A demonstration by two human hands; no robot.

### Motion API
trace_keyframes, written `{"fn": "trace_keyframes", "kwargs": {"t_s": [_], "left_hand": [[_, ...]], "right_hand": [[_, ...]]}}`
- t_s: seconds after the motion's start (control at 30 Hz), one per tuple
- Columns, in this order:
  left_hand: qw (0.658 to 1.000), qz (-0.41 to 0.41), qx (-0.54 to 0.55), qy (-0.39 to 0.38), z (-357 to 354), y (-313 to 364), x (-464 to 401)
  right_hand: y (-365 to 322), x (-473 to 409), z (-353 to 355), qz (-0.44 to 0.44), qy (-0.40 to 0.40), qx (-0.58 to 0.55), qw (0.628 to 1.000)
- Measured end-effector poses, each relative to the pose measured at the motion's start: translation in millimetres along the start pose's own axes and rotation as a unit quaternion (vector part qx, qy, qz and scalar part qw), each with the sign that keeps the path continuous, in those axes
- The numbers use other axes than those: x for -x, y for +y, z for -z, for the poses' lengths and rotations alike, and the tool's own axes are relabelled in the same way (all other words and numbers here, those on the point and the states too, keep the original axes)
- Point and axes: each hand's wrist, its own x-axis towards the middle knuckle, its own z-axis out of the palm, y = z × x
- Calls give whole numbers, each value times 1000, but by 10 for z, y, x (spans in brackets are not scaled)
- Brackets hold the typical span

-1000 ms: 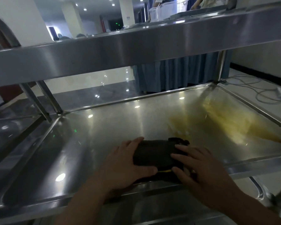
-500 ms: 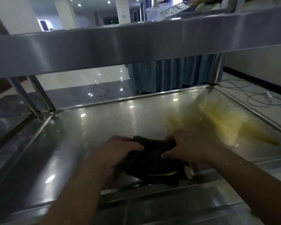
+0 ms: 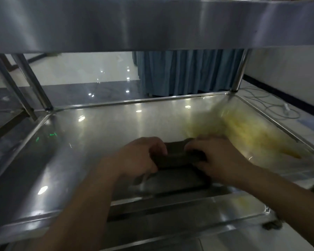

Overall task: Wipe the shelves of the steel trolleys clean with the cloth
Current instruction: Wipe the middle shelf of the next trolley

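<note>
A dark folded cloth [image 3: 178, 158] sits on the middle steel shelf [image 3: 98, 142] of the trolley, near its front edge. My left hand [image 3: 140, 154] grips the cloth's left end with curled fingers. The cloth's right end is gripped the same way by my right hand [image 3: 214, 156]. A yellow smear [image 3: 246, 134] covers the right part of the shelf, just beyond my right hand. The frame is motion-blurred.
The trolley's upper shelf [image 3: 152, 24] spans the top of the view, close overhead. Steel posts [image 3: 237, 73] stand at the back corners. A second trolley's frame [image 3: 11, 91] is at the left. Blue drapery [image 3: 185, 73] and white cables [image 3: 272, 104] lie beyond on the floor.
Both hands went from lying flat on the cloth to gripping its ends with curled fingers, bunching it and moving it slightly farther in. My view moved closer and lower under the upper shelf.
</note>
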Motion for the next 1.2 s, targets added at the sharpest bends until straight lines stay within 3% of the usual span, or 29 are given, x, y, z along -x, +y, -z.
{"fn": "trace_keyframes", "kwargs": {"t_s": [0.07,0.17,0.33,0.4,0.47,0.57,0.63,0.7,0.77,0.87,1.0,1.1,1.2], "left_hand": [[999,-10,-21,-38,-9,41,91],[997,6,-63,-45,-9,102,241],[975,88,-84,186,-282,391,403],[976,102,-115,154,-421,501,421],[971,143,-164,101,-563,568,400],[949,172,-261,37,-793,625,326],[939,154,-309,-14,-906,556,243],[947,143,-286,9,-803,374,101],[961,130,-243,14,-630,143,-54],[947,105,-302,-35,-366,-160,-308],[951,202,-231,39,60,-449,-781],[962,228,-117,94,322,-635,-1105],[956,214,-154,129,394,-783,-1369]], "right_hand": [[-15,247,-146,8,-26,-19,999],[-29,430,-186,32,-5,-101,994],[-117,510,-109,44,-4,-233,971],[-105,516,-60,15,-6,-345,938],[18,457,-30,-37,59,-406,911],[360,294,-72,-109,161,-232,953],[555,232,-158,-163,110,-96,976],[654,225,-250,-200,49,-23,978],[666,245,-299,-204,44,-6,978],[656,246,-319,-212,54,7,976],[647,229,-358,-233,34,43,971],[655,212,-365,-241,29,44,969],[647,208,-373,-233,28,47,971]]}}
